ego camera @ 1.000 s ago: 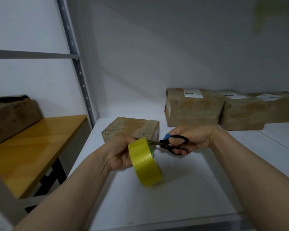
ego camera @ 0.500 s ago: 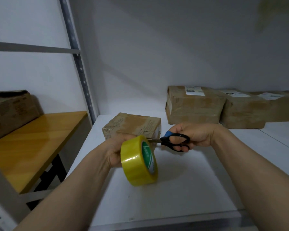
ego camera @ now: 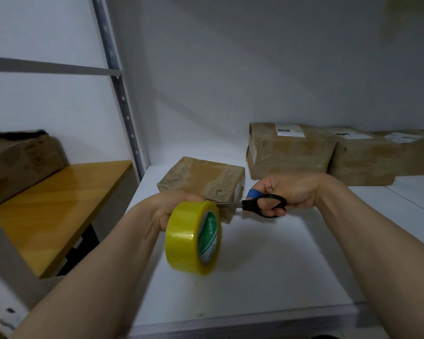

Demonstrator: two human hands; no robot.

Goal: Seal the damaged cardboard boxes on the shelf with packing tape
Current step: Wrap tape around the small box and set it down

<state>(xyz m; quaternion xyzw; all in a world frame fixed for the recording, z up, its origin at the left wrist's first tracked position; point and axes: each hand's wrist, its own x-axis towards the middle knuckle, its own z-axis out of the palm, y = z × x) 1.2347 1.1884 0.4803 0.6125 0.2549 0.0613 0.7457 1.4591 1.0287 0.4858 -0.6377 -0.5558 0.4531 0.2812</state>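
Both forearms reach out over the white shelf, wrists nearly level. My view has the left hand palm-in, gripping the roll of yellow packing tape. The roll stands on edge, and its fingers are hidden behind it. The green-and-white label on the roll's core carries writing, too blurred for me to read.

The right hand is knuckles-up, fingers and thumb curled through the black handles of the scissors. The blades point straight at the left fingers, tips just above the roll's top rim. I cannot tell whether the blades are parted. There is a blue patch by the right forefinger.

Just beyond the left fingers sits the small cardboard box, its near edge torn, its printed side text unreadable. Past the right fingers, three larger cardboard boxes line the wall, each with a white shipping label on top, print illegible.

Well out from the left fingers, a worn carton rests on a wooden table.
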